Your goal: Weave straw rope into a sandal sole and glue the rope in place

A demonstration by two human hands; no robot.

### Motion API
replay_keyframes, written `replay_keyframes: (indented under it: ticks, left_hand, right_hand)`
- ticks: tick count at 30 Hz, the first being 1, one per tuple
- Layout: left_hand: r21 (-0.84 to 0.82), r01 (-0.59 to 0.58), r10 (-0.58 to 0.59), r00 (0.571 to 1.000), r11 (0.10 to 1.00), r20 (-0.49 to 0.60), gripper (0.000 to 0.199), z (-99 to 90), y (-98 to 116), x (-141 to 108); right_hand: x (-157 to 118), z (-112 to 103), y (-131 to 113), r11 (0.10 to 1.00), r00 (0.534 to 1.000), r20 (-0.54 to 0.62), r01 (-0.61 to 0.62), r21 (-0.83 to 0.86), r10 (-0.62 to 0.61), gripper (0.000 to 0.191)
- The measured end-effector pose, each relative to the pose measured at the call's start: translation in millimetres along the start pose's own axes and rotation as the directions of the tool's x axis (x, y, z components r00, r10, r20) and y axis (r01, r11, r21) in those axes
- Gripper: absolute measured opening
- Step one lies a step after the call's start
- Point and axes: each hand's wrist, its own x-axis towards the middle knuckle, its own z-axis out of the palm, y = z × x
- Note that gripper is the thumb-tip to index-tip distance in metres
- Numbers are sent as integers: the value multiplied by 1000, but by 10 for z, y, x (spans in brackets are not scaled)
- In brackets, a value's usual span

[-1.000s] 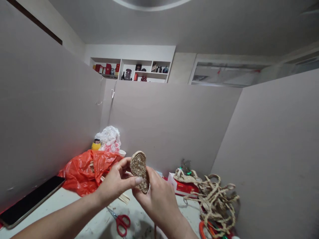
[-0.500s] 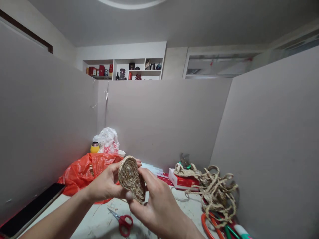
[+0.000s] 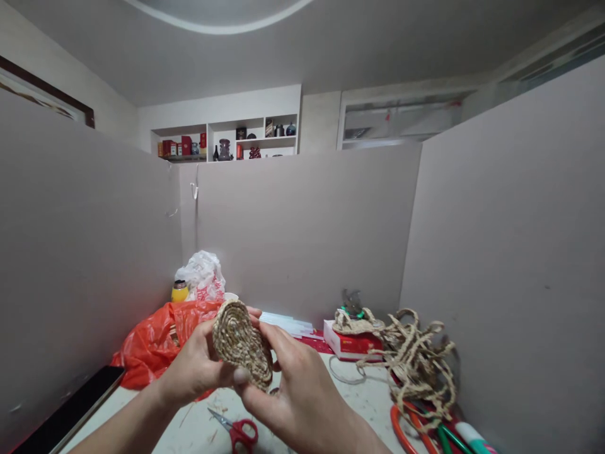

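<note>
The coiled straw-braid piece (image 3: 239,337) is tilted in the air above the worktop (image 3: 196,419), pinched from both sides: the left hand (image 3: 198,364) grips its left edge, and the right hand (image 3: 302,381) its right, some fingers hidden behind. If either pinch slackened or twisted, the coils might spread; whether they are fastened I cannot tell. A slip could drop it onto the scissors (image 3: 242,434) nearby. Farther right, the tangled braid (image 3: 423,356) could snag if pulled.

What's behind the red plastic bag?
A yellow jar and a crumpled white plastic bag show above the red plastic bag; it covers their bases, so those can't be seen.
</note>
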Motion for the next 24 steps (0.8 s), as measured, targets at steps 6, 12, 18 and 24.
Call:
replay_keyframes:
  ticks: [6, 12, 18, 24]
  left_hand:
    - [-36, 14, -14, 1000, 999, 3, 62, 3, 21, 11]
    - [-176, 59, -45, 995, 983, 85, 63, -62, -66, 17]
    - [-224, 114, -84, 987, 968, 139, 61, -105, -88, -27]
    - [-266, 262, -178, 937, 928, 299, 54, -20, -34, -58]
  right_hand:
    - [-12, 6, 5, 1000, 1000, -22, 23, 4, -23, 26]
    - [11, -305, 54, 973, 997, 48, -65, 222, 55, 43]
    - [117, -348, 264, 866, 992, -29, -93, 492, 123, 26]
    - [129, -156, 313, 632, 990, 59, -126, 764, 125, 27]
